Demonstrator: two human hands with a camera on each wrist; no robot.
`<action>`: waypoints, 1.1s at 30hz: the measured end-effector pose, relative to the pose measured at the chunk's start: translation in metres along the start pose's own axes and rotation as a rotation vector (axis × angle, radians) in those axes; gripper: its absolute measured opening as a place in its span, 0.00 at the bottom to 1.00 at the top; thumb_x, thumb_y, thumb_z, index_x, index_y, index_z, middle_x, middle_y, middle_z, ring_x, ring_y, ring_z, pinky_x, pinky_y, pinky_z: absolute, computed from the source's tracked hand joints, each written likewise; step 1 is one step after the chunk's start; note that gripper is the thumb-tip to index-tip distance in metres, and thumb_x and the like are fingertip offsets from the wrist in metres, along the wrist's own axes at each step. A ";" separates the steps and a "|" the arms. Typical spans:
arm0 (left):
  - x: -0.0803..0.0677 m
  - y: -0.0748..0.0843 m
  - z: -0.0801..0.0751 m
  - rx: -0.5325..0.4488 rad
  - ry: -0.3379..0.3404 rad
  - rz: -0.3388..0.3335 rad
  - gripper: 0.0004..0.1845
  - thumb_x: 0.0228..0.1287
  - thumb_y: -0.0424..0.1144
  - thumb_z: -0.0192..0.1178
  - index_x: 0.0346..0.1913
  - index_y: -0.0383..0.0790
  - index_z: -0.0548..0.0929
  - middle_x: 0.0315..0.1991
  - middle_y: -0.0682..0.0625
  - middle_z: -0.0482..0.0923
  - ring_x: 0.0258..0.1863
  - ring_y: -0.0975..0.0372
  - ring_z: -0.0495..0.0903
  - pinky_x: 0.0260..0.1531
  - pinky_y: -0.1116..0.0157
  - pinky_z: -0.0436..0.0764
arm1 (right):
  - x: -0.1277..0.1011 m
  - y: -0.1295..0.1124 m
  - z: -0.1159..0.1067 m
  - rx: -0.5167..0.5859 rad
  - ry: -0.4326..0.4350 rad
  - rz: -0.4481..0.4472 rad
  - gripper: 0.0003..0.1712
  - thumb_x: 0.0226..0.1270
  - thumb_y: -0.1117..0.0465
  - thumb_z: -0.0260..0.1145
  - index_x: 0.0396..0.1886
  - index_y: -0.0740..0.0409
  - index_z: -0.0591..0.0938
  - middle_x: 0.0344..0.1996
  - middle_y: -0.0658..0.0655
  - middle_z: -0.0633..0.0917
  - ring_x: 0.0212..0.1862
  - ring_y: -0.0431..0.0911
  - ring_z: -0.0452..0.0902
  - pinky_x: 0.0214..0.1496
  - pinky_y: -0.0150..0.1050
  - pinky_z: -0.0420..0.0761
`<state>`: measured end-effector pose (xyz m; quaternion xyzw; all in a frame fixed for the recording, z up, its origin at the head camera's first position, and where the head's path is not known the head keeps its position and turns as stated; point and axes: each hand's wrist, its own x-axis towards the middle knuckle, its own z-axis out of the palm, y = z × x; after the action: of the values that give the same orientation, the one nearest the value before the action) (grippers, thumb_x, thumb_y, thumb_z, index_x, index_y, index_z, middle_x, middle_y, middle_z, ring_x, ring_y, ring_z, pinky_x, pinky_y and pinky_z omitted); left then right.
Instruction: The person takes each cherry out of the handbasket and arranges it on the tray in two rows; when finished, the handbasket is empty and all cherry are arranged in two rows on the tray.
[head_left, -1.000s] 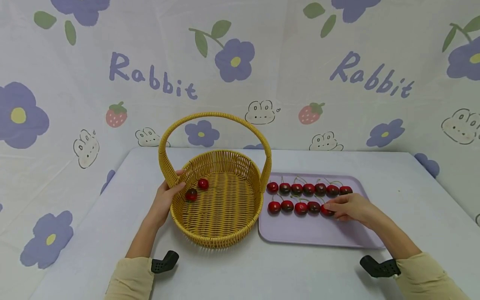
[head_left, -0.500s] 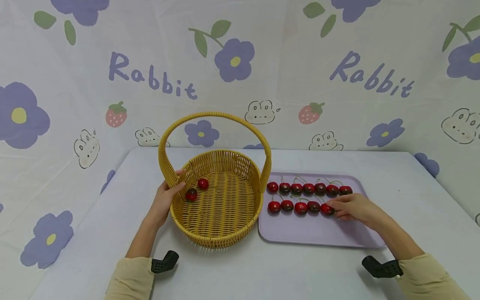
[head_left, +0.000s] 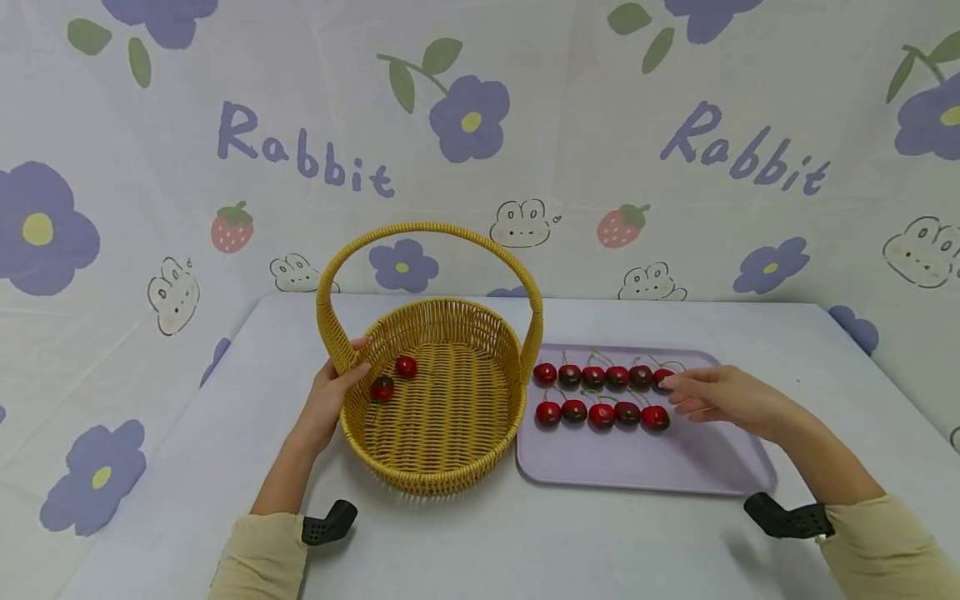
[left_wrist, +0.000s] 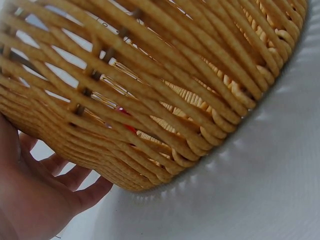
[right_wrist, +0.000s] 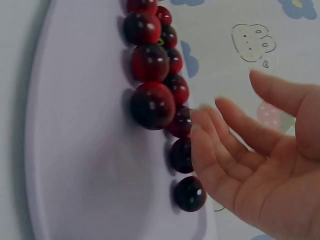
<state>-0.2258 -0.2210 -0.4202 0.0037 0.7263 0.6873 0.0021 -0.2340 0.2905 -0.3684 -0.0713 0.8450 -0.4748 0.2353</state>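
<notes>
Sleeves sit nearest you. Your right hand (head_left: 723, 394) has left the front-row end cherry (head_left: 655, 417) and moved toward 12 o'clock, fingers apart and empty at the back row's last cherry (head_left: 664, 377), which it partly hides. Your left hand (head_left: 330, 392) still holds the basket (head_left: 438, 479); its fingers are mostly hidden behind the wicker.

This looks like a staged recording corner rather than a lived-in room. A printed cloth backdrop (head_left: 480, 142) with purple flowers, strawberries, rabbits and the word "Rabbit" closes off the far side and both flanks, and a pale covered worktop (head_left: 825, 350) stands directly against it, with no other furniture in view.
</notes>
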 end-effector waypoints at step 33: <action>-0.001 0.002 0.000 0.008 0.002 0.003 0.25 0.74 0.36 0.47 0.70 0.39 0.60 0.68 0.40 0.59 0.66 0.50 0.58 0.65 0.50 0.52 | 0.026 -0.096 0.074 0.380 -0.474 -0.227 0.24 0.76 0.61 0.51 0.63 0.74 0.65 0.50 0.66 0.77 0.49 0.51 0.76 0.57 0.45 0.73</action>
<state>-0.2252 -0.2212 -0.4181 0.0039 0.7289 0.6846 0.0004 -0.2320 0.1728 -0.3290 -0.2285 0.6496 -0.6176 0.3800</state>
